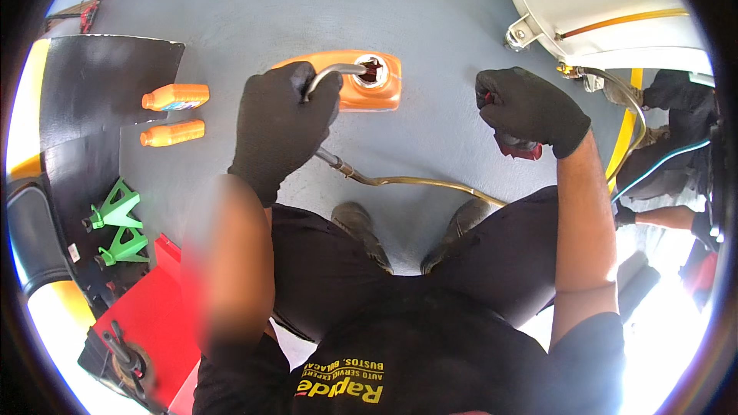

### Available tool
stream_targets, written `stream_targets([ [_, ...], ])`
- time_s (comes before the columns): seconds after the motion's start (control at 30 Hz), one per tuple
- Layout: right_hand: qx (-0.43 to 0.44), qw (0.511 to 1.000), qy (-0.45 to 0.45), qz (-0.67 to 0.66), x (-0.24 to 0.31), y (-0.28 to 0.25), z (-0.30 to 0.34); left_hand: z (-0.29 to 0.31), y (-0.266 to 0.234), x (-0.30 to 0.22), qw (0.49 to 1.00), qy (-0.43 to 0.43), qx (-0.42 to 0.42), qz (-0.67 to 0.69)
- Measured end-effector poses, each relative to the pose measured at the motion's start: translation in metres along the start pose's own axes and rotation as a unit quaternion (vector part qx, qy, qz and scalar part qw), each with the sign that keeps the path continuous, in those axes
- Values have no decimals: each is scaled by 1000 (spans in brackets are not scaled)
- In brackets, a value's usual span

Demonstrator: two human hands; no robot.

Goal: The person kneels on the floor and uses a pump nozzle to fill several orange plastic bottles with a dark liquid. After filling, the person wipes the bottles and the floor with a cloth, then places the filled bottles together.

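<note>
My left hand [286,119], in a black glove, is closed around a curved metal nozzle tube [335,71]. The tube's bent end reaches over the round opening of an orange jug [390,94] lying on the floor, and dark reddish liquid shows inside. Below that hand the tube joins a yellowish hose [430,181], which runs right toward my knee. My right hand [530,110], also gloved, is a closed fist right of the jug. It grips a dark red object [519,147] that sticks out beneath the palm; the fingers hide its kind.
Two small orange bottles [175,97] lie at left beside a black panel [108,84]. Green jack stands [117,207] and a red metal surface [146,303] are at lower left. A pale tank [615,15] with a hose stands at upper right. Another person [676,100] is at far right.
</note>
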State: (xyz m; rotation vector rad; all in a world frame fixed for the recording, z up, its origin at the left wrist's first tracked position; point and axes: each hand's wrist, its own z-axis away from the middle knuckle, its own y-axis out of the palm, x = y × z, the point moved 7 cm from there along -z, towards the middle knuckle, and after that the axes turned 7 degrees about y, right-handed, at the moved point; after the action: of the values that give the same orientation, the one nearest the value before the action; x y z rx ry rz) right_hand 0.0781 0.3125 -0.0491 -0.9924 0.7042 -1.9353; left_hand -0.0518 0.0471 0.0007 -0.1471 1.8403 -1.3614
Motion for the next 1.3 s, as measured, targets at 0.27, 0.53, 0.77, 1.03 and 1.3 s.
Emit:
stream_targets([
  [0.27,-6,1000,-21,-10,-7,2,0,8,-9,-3,984,-123,-22,127],
  [0.53,27,998,50,2,-13,5,-1,11,-16,-1,982,-144,-22,123],
  [0.77,33,998,47,11,-8,3,0,10,-21,-5,990,-119,-19,80],
  [1.03,28,999,38,-3,-8,5,-3,10,-24,-7,989,-108,-16,95],
  [1.3,12,1000,-23,-4,-1,3,-5,4,-12,-3,997,-40,-14,64],
])
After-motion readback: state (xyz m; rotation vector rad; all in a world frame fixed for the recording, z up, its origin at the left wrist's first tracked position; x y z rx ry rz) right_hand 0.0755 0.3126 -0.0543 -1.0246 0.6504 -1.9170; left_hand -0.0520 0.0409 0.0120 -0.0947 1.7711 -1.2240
